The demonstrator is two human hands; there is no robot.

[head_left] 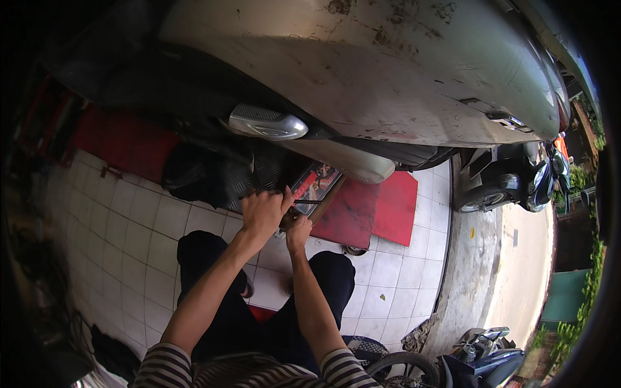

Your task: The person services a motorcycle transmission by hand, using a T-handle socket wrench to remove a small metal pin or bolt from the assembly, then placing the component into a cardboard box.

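Observation:
Both of my hands work low beside a scuffed, silver scooter body panel (pixel 388 71), close to the scooter's underside. My left hand (pixel 262 212) is closed, its back toward me. A thin dark metal rod (pixel 308 202) sticks out to the right from beside its fingers. Just to the right and nearer me, my right hand (pixel 299 233) is curled into a grip; what its fingers hold is hidden. Beyond the hands lies a shallow tray (pixel 333 196) with several small items in it that I cannot make out.
A red platform (pixel 346 213) runs under the scooter, over a white tiled floor (pixel 404 271). A silver cover (pixel 268 123) juts out above my hands. Another scooter (pixel 501 178) stands at the right, and a motorbike (pixel 479 359) is at the lower right.

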